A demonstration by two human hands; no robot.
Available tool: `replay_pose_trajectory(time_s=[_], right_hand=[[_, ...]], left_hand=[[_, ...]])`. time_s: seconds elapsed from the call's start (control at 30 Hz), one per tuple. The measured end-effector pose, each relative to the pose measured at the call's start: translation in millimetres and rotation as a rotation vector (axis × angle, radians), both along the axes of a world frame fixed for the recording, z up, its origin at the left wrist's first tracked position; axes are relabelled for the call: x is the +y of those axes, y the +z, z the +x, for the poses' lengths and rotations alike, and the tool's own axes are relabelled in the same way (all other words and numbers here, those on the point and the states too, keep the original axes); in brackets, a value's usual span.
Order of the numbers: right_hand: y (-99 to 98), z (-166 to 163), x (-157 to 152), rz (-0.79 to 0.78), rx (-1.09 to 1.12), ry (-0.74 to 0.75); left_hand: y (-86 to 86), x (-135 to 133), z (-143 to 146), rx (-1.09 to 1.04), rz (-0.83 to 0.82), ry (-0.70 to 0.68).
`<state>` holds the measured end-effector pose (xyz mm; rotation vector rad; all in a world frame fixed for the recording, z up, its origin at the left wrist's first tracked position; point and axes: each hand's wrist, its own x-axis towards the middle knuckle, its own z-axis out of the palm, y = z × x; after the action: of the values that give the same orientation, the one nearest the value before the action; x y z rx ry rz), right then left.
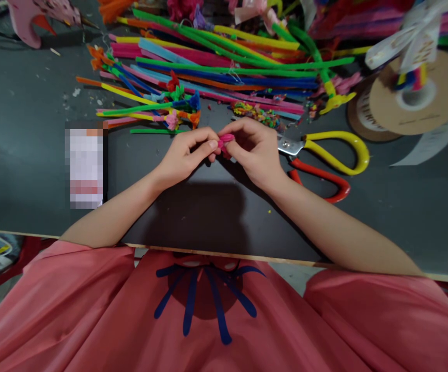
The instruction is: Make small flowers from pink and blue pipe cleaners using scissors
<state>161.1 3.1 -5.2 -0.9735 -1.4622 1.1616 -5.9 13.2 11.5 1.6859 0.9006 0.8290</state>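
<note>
Over the dark table, both hands meet at a small bright pink piece of bent pipe cleaner [227, 138]. My left hand [189, 154] is closed, its thumb and fingertips pinching the left side of the piece. From the right, my right hand [255, 149] pinches the other side between thumb and forefinger. Part of the pink piece is hidden by the fingertips. Just right of my right hand lie scissors [291, 146] with one yellow and one red handle, their blades partly hidden behind the hand. Small multicoloured clippings [258, 113] lie just beyond the fingers.
Long coloured pipe cleaners [224, 67] spread across the back. Several finished-looking pipe cleaner flowers [173, 119] lie left of centre. A ribbon spool [413, 98] sits at right. A pink glue gun [33, 20] rests far left, and a blurred-out phone-like rectangle [86, 168] lies nearer.
</note>
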Motion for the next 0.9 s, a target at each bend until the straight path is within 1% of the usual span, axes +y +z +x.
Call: replay_pose_trajectory(time_s=[0.13,0.5,0.73,0.83,0.9], right_hand=[[0.2,0.0,0.2,-0.012,-0.004,-0.006],[1.5,-1.0,-0.7,-0.020,0.048,-0.045],[1.2,1.8,-0.7,-0.028,0.087,0.019],[0.8,2.1,-0.6,-0.030,0.075,0.012],[1.2,1.7,-0.8,-0.030,0.057,-0.008]], left_hand=[[-0.8,-0.4,0.1,0.017,0.012,0.006],[-3.1,-0.8,1.7,-0.027,0.034,0.030],[-4.8,0.1,2.1,-0.039,0.019,0.083],[-5.8,0.1,1.9,-0.001,0.052,0.085],[-6.5,-0.6,2.0,0.029,0.092,0.118]])
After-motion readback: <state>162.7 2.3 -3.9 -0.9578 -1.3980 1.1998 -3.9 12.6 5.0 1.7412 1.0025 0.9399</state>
